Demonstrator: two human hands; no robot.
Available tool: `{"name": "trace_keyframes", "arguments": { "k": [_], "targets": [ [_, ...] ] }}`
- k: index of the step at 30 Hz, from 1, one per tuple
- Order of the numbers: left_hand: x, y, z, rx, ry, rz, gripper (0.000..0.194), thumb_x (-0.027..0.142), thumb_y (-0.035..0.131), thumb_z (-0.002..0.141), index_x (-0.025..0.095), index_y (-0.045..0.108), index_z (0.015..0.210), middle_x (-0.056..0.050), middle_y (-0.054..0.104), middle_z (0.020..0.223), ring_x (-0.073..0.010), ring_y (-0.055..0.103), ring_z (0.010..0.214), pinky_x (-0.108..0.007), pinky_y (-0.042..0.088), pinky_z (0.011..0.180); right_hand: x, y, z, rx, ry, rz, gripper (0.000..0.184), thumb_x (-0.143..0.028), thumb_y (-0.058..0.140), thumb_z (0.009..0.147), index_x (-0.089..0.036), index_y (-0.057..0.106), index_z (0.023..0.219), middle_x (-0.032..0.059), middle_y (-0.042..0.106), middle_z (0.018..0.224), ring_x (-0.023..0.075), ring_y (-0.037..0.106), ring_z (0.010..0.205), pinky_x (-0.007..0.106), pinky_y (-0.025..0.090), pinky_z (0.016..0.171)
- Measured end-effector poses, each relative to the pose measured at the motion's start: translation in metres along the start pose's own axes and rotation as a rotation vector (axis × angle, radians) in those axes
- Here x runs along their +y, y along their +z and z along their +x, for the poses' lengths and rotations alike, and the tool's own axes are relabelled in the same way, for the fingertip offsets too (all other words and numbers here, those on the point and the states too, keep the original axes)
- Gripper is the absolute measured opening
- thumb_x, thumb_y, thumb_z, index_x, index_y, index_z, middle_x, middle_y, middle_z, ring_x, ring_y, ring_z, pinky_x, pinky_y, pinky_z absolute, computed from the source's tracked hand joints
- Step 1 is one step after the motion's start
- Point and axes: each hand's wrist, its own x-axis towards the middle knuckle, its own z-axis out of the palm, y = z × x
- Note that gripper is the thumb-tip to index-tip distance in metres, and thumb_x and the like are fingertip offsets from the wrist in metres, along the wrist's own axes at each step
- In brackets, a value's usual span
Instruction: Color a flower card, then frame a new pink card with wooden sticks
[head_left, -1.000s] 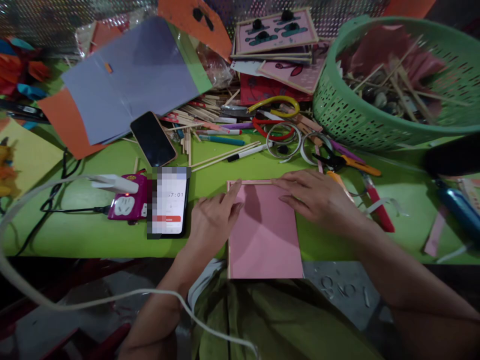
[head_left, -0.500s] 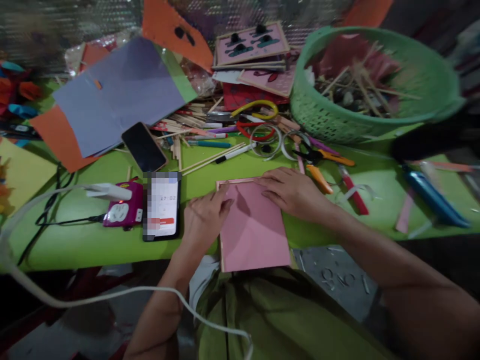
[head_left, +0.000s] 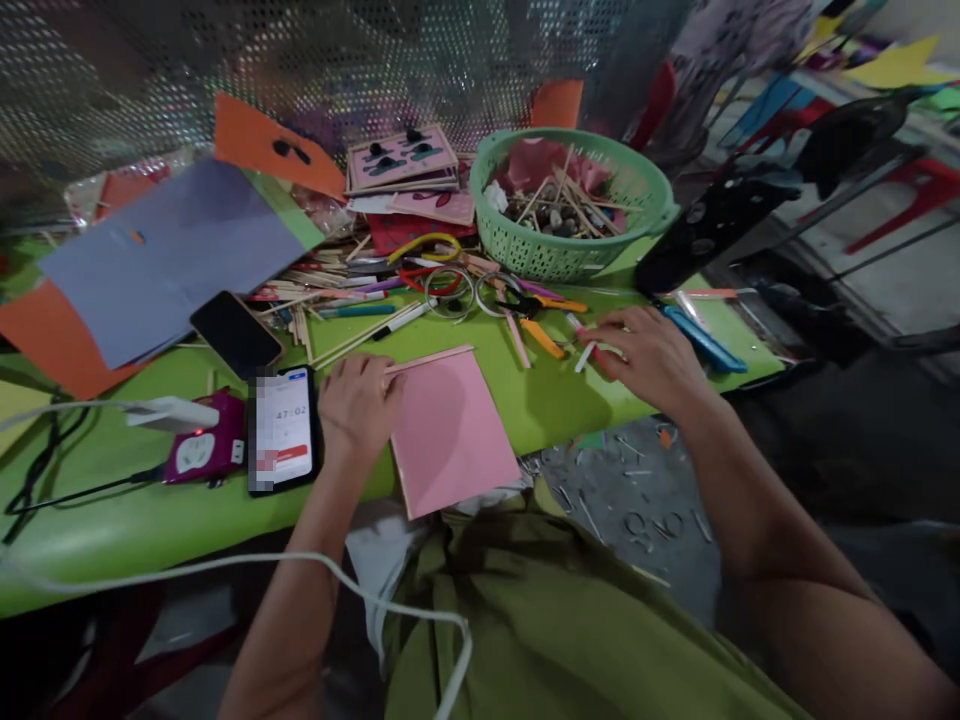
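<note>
A sheet of pink card (head_left: 454, 430) lies at the table's front edge, with a thin wooden stick (head_left: 435, 360) along its top and another strip down its left side. My left hand (head_left: 358, 405) rests on the card's upper left corner, fingers bent lightly over it and not gripping. To the right, my right hand (head_left: 649, 355) hovers low over the table with fingers and thumb apart. Beneath its fingertips is a slim red-handled tool (head_left: 586, 350), mostly covered, beside a short white strip. Orange-handled pliers (head_left: 544, 335) lie just left of that hand.
A green basket (head_left: 525, 255) with sticks and scraps stands behind. Left are a lit phone (head_left: 296, 430), a dark phone (head_left: 236, 335) and a magenta power adapter (head_left: 202, 440). Scissors (head_left: 427, 245), tape rolls (head_left: 450, 295) and pens clutter the middle. A white cable (head_left: 315, 560) crosses my lap.
My right hand has left the card's top edge and moved right to the red-handled tool. My left hand stays at the card's corner. The view has swung right.
</note>
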Motion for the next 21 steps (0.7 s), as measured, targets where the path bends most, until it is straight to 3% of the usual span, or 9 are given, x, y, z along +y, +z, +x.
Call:
{"name": "trace_keyframes", "arguments": {
  "k": [6, 10, 13, 16, 19, 21],
  "targets": [
    [0.023, -0.003, 0.023, -0.156, 0.044, 0.076, 0.029, 0.030, 0.058, 0.101, 0.018, 0.073, 0.123, -0.018, 0.072, 0.128, -0.0354, 0.062, 0.129, -0.047, 0.048, 0.106, 0.011, 0.004, -0.008, 0.019, -0.081, -0.033, 0.022, -0.014, 0.059, 0.097, -0.024, 0.076, 0.088, 0.0132, 0.079, 0.114, 0.0294, 0.069, 0.099, 0.042, 0.053, 0.080],
    [0.026, -0.004, 0.029, -0.182, 0.068, 0.092, 0.023, 0.025, 0.057, 0.101, 0.018, 0.073, 0.117, -0.018, 0.072, 0.126, -0.0350, 0.063, 0.128, -0.047, 0.048, 0.106, 0.013, -0.020, -0.024, 0.031, 0.021, 0.188, 0.019, -0.017, 0.058, 0.095, -0.025, 0.073, 0.088, 0.0121, 0.081, 0.105, 0.0297, 0.074, 0.096, 0.046, 0.055, 0.085],
    [0.024, -0.006, 0.032, -0.218, 0.078, 0.098, 0.022, 0.023, 0.056, 0.101, 0.017, 0.073, 0.113, -0.018, 0.073, 0.125, -0.0350, 0.065, 0.127, -0.046, 0.048, 0.105, 0.017, -0.049, -0.047, -0.048, 0.189, 0.297, 0.015, -0.026, 0.058, 0.091, -0.028, 0.072, 0.088, 0.0093, 0.080, 0.092, 0.0284, 0.075, 0.088, 0.045, 0.056, 0.084],
    [0.023, -0.009, 0.033, -0.242, 0.091, 0.109, 0.024, 0.021, 0.054, 0.101, 0.015, 0.074, 0.113, -0.018, 0.073, 0.125, -0.0346, 0.066, 0.126, -0.045, 0.048, 0.106, 0.023, -0.077, -0.076, -0.162, 0.446, 0.303, 0.015, -0.040, 0.062, 0.084, -0.032, 0.075, 0.086, 0.0101, 0.081, 0.093, 0.0292, 0.075, 0.082, 0.047, 0.056, 0.082],
    [0.023, -0.013, 0.032, -0.252, 0.084, 0.115, 0.025, 0.021, 0.052, 0.101, 0.014, 0.074, 0.112, -0.018, 0.074, 0.124, -0.0340, 0.068, 0.125, -0.045, 0.049, 0.106, 0.030, -0.091, -0.102, -0.271, 0.650, 0.314, 0.017, -0.048, 0.065, 0.077, -0.035, 0.074, 0.082, 0.0109, 0.082, 0.096, 0.0320, 0.076, 0.085, 0.050, 0.056, 0.084],
    [0.021, -0.016, 0.031, -0.256, 0.070, 0.114, 0.025, 0.021, 0.052, 0.102, 0.015, 0.074, 0.113, -0.018, 0.076, 0.122, -0.0332, 0.070, 0.123, -0.043, 0.049, 0.105, 0.036, -0.093, -0.115, -0.411, 0.746, 0.348, 0.018, -0.051, 0.066, 0.071, -0.036, 0.075, 0.076, 0.0118, 0.083, 0.093, 0.0346, 0.077, 0.082, 0.052, 0.056, 0.080]
  ]
}}
